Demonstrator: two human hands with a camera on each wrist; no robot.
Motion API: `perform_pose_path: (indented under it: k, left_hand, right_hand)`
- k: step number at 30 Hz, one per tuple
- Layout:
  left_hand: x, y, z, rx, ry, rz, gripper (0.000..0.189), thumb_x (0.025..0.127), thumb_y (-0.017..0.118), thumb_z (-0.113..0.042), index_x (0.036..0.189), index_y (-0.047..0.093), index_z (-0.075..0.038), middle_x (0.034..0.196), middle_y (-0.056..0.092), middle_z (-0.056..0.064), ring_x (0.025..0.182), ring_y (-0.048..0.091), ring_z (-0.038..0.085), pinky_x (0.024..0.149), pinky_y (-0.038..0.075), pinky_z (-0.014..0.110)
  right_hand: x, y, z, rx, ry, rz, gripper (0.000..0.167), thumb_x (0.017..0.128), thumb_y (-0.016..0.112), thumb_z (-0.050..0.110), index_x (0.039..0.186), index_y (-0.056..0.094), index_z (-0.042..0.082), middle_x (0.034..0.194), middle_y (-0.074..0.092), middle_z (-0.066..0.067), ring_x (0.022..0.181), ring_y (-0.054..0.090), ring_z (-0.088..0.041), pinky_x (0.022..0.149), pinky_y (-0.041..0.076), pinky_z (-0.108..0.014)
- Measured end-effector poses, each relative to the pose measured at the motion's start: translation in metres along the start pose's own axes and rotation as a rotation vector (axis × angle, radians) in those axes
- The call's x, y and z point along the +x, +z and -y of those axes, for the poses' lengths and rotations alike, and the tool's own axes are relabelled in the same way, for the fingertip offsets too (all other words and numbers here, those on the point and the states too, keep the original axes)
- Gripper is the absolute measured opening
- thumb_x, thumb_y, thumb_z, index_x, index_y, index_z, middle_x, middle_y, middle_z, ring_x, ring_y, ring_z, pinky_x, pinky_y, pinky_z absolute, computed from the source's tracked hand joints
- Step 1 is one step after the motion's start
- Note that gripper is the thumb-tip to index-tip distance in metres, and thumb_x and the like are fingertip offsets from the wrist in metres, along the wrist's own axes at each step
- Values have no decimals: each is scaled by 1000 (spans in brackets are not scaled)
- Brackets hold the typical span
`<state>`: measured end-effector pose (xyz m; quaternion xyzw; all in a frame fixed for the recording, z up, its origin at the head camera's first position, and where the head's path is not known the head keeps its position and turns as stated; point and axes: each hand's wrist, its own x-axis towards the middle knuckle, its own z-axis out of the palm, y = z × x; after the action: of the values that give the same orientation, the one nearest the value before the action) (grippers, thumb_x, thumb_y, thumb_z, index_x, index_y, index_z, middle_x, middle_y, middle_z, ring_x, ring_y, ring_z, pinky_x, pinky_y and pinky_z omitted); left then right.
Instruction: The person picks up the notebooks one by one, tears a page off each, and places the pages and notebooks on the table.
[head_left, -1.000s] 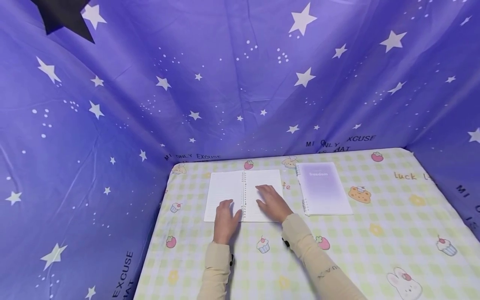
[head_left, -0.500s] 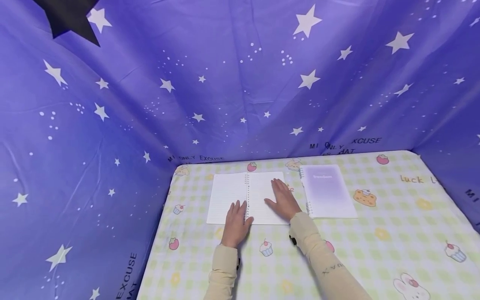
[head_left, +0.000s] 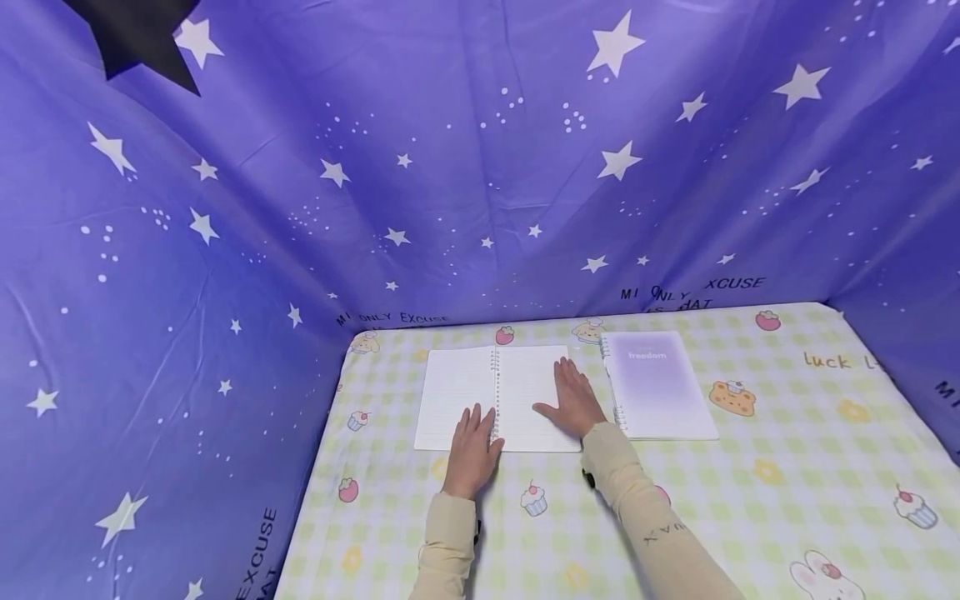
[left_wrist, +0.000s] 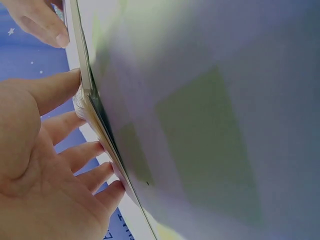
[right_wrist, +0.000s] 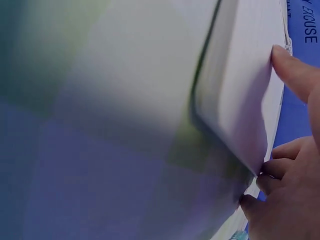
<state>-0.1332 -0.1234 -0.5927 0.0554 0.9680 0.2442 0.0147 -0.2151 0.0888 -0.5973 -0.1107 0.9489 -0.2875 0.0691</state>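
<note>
An open spiral notebook [head_left: 525, 387] with white lined pages lies flat on the table in the head view. My left hand [head_left: 472, 454] rests on it near the bottom of the spiral binding, fingers spread straight. On the outer part of the right page lies my right hand [head_left: 576, 402], its thumb pointing inward and its fingers extended over the page's right edge. In the left wrist view, the left thumb and fingers [left_wrist: 62, 135] touch the notebook's near edge. The right wrist view has the right thumb [right_wrist: 290, 70] on the page, with the fingertips at the notebook's side.
A closed spiral notebook [head_left: 652, 396] with a lilac cover reading "freedom" lies to the right of the open one. Under both is a green-and-white checked tablecloth [head_left: 795, 492] with printed cartoons. A blue star-patterned curtain [head_left: 480, 167] stands behind the table and at both sides.
My right hand has slid right across the page to its outer edge. The left hand has shifted slightly right towards the binding, its fingers straightening. The camera view has shifted a little.
</note>
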Motion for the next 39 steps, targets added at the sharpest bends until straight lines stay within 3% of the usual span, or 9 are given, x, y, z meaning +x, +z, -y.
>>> perform_pose_path:
  k: [20, 27, 33, 39]
  left_hand:
    - [0, 1, 0, -7, 9, -14, 52, 96, 64, -22, 143, 51, -3, 152, 41, 25, 145, 30, 42, 120, 24, 53]
    - [0, 0, -1, -4, 8, -19, 53, 95, 65, -22, 142, 52, -3, 151, 41, 25, 145, 31, 43, 120, 24, 53]
    - [0, 1, -1, 9, 5, -18, 53, 95, 64, -22, 142, 52, -3, 152, 42, 24, 145, 31, 42, 121, 24, 52]
    - [-1, 1, -1, -10, 4, -15, 53, 95, 64, -22, 143, 52, -3, 152, 41, 24, 145, 30, 42, 121, 24, 51]
  right_hand:
    - [-1, 2, 2, 1, -34, -17, 83, 94, 66, 32, 151, 24, -10, 160, 19, -28, 150, 11, -43, 122, 11, -57]
    - [-2, 4, 5, 5, -61, -44, 75, 93, 67, 28, 152, 32, -3, 158, 21, -32, 149, 13, -47, 122, 15, -58]
    - [-3, 4, 8, 40, -69, -89, 72, 93, 68, 26, 153, 34, 4, 153, 31, -33, 142, 25, -48, 119, 21, -62]
    - [-4, 2, 11, 86, -66, -122, 78, 92, 69, 25, 155, 28, 2, 147, 42, -28, 137, 32, -45, 117, 19, -66]
